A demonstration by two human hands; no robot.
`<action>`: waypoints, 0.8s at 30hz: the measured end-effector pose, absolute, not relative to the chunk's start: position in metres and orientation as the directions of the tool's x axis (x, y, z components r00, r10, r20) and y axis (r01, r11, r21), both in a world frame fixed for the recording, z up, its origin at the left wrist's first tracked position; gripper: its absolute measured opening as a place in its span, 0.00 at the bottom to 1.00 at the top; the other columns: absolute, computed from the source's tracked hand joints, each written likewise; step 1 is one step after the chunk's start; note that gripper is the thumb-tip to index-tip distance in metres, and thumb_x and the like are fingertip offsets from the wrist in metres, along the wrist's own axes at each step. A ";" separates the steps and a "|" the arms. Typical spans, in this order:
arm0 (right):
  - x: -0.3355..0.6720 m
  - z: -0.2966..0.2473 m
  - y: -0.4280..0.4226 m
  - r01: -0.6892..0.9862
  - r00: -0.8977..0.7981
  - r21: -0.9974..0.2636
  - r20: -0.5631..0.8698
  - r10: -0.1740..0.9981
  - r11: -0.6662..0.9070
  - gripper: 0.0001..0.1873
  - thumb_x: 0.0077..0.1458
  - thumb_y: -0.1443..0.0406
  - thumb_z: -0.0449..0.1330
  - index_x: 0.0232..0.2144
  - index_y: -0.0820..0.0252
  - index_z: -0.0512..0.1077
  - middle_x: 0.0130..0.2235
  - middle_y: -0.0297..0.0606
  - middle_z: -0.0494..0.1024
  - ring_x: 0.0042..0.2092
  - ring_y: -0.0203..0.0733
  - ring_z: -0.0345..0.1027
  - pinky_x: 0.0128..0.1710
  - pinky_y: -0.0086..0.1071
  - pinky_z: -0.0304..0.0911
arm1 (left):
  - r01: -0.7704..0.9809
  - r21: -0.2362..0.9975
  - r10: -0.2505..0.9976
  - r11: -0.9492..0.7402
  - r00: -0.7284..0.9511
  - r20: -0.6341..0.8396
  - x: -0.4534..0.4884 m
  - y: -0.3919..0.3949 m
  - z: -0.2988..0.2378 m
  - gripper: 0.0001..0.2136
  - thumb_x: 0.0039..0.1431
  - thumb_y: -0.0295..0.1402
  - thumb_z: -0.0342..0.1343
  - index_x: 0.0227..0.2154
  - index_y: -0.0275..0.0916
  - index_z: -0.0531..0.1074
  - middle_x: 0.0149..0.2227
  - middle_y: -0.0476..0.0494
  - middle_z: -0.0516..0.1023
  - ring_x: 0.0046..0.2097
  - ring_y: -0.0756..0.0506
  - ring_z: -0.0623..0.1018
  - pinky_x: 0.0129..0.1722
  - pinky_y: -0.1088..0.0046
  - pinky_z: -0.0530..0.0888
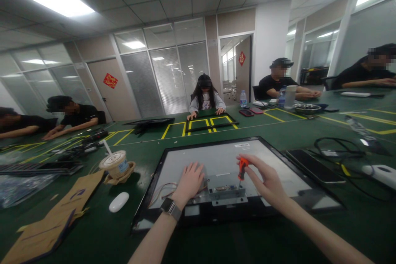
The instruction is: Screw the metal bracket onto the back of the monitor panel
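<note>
A flat display panel (pixel 210 156) with a black frame lies back side up on the green table in front of me. On its near half sits a metal bracket (pixel 227 198) with connector ports along its front. My right hand (pixel 264 177) pinches the orange handle of a screwdriver (pixel 243 168), whose shaft points down at the bracket's right end. Whether its tip sits in a screw is too small to tell. My left hand (pixel 191 181), fingers stretched out, lies flat on the panel just left of the bracket. Thin wires (pixel 162 192) run beside that hand.
To the left are a drink cup (pixel 114 164), a white mouse (pixel 119 202) and a brown paper bag (pixel 58 218). A phone (pixel 314 166) and black cables (pixel 338 148) lie at right. Across the table a person (pixel 204 95) handles a black frame (pixel 212 123); other people sit around.
</note>
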State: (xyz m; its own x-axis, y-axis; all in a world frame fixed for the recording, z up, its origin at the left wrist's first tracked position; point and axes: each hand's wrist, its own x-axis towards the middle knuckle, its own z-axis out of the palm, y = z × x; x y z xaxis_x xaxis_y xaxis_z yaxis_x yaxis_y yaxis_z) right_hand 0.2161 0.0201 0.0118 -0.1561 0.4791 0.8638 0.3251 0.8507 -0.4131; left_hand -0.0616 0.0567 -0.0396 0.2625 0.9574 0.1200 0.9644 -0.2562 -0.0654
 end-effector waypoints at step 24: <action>0.219 0.015 0.020 0.338 -0.128 -0.407 0.873 0.470 0.848 0.12 0.62 0.68 0.57 0.47 0.54 0.74 0.42 0.41 0.80 0.44 0.45 0.76 0.43 0.35 0.72 | 0.959 -0.095 0.951 -0.267 0.279 0.136 -0.063 0.058 -0.043 0.20 0.71 0.34 0.39 0.62 0.41 0.62 0.66 0.36 0.61 0.66 0.36 0.62 0.63 0.51 0.62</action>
State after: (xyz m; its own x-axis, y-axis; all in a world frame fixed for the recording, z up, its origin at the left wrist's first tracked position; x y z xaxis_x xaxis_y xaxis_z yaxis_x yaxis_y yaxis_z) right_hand 0.2187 0.0205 0.0154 -0.1275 0.4699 0.8735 0.3384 0.8484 -0.4070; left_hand -0.0633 0.0582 -0.0428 0.2785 0.9508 0.1358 0.9589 -0.2673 -0.0950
